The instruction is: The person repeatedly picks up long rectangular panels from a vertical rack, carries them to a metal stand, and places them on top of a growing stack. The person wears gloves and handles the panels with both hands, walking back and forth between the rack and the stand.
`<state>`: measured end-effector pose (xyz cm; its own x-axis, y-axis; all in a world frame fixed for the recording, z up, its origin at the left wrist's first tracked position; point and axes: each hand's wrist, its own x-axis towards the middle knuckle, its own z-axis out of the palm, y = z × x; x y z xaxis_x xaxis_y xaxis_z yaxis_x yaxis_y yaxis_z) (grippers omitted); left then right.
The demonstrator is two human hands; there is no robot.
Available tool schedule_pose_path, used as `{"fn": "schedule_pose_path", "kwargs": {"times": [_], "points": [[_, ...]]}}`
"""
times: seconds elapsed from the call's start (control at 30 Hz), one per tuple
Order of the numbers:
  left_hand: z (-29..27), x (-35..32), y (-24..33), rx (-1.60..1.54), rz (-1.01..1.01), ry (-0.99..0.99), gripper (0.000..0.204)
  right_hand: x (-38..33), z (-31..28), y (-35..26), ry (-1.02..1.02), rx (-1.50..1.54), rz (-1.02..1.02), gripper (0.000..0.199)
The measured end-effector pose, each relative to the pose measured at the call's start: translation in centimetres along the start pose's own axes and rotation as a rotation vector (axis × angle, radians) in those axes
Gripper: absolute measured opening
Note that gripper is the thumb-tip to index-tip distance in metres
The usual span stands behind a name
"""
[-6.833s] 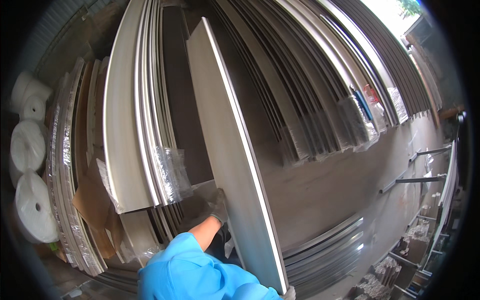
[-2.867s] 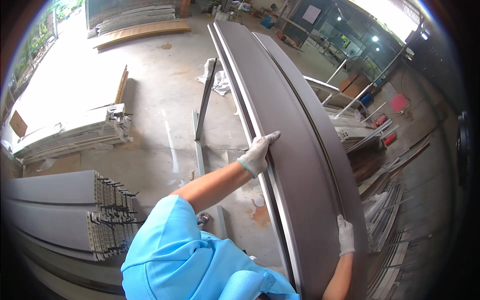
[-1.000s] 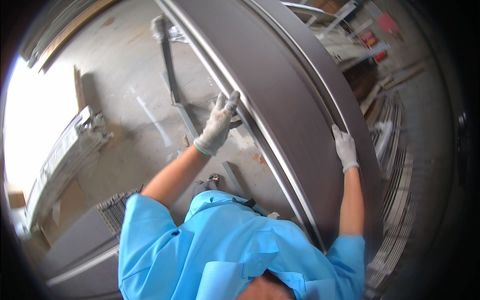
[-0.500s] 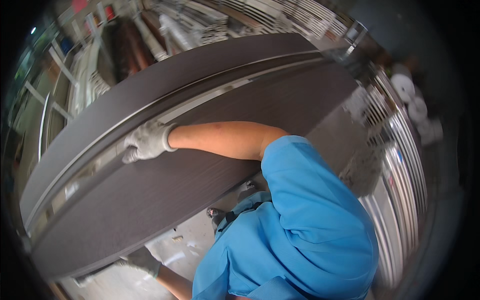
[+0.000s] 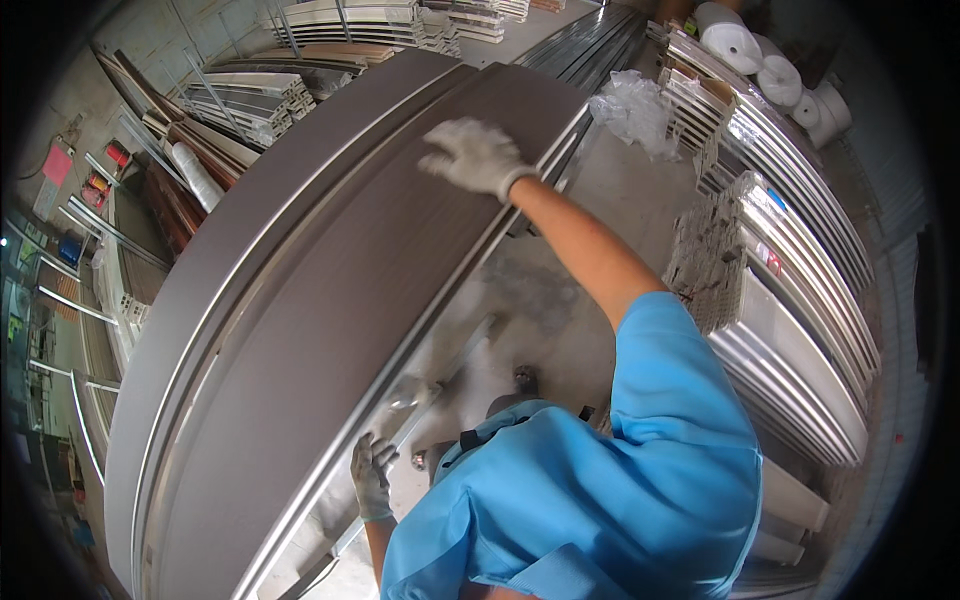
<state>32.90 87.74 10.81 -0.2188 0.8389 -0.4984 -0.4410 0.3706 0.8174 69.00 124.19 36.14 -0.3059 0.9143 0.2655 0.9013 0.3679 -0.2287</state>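
Two long dark grey-brown panels lie side by side, the far panel [image 5: 250, 210] and the near panel [image 5: 330, 290], with a narrow pale seam between them. My right hand [image 5: 470, 155], in a pale work glove, is over the upper end of the near panel. Its fingers are stretched out and blurred, and it grips nothing; whether the palm touches the surface I cannot tell. Low on my side of the panel's bright near edge is my gloved left hand [image 5: 371, 475], fingers apart, holding nothing visible.
Stacks of metallic profiles [image 5: 800, 300] line the right side. Clear plastic film [image 5: 635, 110] lies beyond the panels' far right corner, and white rolls [image 5: 730, 45] stand behind. More stacked lengths [image 5: 240, 100] fill the back left. Rails of a stand [image 5: 410, 420] show under the near edge.
My right hand has let go of the near panel's far edge and moved toward its upper end. The gap between the panels has narrowed. My left hand has come away from the near edge.
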Motion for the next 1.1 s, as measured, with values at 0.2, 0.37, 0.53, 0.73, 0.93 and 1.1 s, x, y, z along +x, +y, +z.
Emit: {"fn": "schedule_pose_path", "kwargs": {"times": [0.2, 0.37, 0.53, 0.73, 0.93, 1.1], "points": [[11.6, 2.8, -2.0, -0.223, -0.063, 0.211, 0.038, 0.5, -3.7, 20.7, 0.144, -0.070, 0.472, 0.070], [13.5, 1.2, -4.2, -0.277, -0.160, 0.191, 0.026, 1.1, -4.8, 24.9, 0.100, 0.416, 0.581, 0.064], [22.2, 4.7, -7.5, 0.344, -0.407, -0.209, 0.026, -0.5, -5.7, 22.3, 0.046, 0.438, 0.462, 0.061], [44.1, 17.7, -8.0, 0.531, -0.268, -0.741, 0.029, -4.7, -5.8, 22.7, 0.041, 0.763, 0.228, 0.061], [60.9, 28.7, -12.7, 0.731, -0.338, -0.680, 0.028, -8.7, -2.1, 44.3, -0.061, 0.586, 0.552, 0.042], [67.4, 37.7, -16.9, 0.933, -0.564, -0.520, 0.026, -30.5, 3.9, 63.2, -0.331, -0.073, 0.944, 0.032]]}}
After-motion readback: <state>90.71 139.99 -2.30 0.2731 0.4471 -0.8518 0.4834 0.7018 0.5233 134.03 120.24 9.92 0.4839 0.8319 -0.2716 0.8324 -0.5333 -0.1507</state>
